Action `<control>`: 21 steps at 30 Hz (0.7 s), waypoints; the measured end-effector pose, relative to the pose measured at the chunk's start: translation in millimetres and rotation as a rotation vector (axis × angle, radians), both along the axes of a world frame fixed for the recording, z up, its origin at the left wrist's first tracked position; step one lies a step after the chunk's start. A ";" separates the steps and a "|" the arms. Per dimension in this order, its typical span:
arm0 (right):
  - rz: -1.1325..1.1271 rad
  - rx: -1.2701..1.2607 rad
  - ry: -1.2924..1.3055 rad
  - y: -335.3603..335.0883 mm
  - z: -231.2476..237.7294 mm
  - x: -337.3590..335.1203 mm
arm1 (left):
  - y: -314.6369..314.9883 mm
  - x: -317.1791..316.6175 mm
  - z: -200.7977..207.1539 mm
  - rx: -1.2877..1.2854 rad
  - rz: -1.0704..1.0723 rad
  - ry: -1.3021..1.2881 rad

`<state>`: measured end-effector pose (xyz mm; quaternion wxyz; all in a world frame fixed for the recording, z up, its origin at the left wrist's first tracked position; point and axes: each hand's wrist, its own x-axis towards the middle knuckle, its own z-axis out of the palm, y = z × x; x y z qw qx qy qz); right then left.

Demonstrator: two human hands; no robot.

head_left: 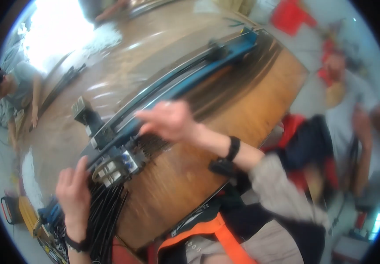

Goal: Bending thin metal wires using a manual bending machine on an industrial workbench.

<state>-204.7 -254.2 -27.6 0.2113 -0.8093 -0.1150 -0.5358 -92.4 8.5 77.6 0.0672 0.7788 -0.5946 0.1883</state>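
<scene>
My left hand (73, 193) is raised at the left of a small machine, its index finger stretched up and nothing visible in it. The machine (110, 172) has a round metal part and a silver block, and sits at the near end of a long blue rail (187, 84). Over the rail, my right hand (170, 121) hovers with thumb and forefinger apart; motion blurs it, and I see nothing in its grip. Beside the machine stands a dark upright block (87, 115). A bundle of thin black strips (106, 220) hangs below the machine, near my left wrist.
Long dark strips (229, 86) lie along the rail on the brown wooden table (176, 193). A person (22, 86) works across the table at the left, near more dark strips (60, 88). Another person (353, 101) is at the right. An orange strap (225, 237) crosses my lap.
</scene>
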 end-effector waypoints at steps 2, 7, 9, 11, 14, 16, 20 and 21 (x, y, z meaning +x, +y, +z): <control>0.000 -0.012 0.029 9.4 1.4 0.6 | -6.1 -10.1 -5.3 0.011 -0.070 0.121; -0.206 -0.155 0.119 -43.1 0.1 -5.3 | 74.2 25.8 22.3 -0.091 0.171 -0.014; -0.207 0.029 0.262 -53.3 -18.9 -7.0 | 108.8 43.1 39.2 -0.300 0.377 -0.053; -0.071 0.140 0.345 -33.8 -10.3 18.3 | 112.6 37.9 52.1 -0.265 0.447 -0.039; 0.133 0.346 0.523 -2.8 13.7 58.5 | 110.4 30.2 52.5 -0.261 0.471 0.018; 0.427 0.443 0.566 22.3 33.9 92.7 | 109.9 27.5 48.4 -0.318 0.392 0.091; 0.510 0.221 0.434 51.1 36.2 129.4 | 142.2 18.6 36.0 -0.323 0.476 0.081; 0.522 0.216 0.436 53.1 36.4 134.1 | 149.2 19.0 31.8 -0.326 0.489 0.080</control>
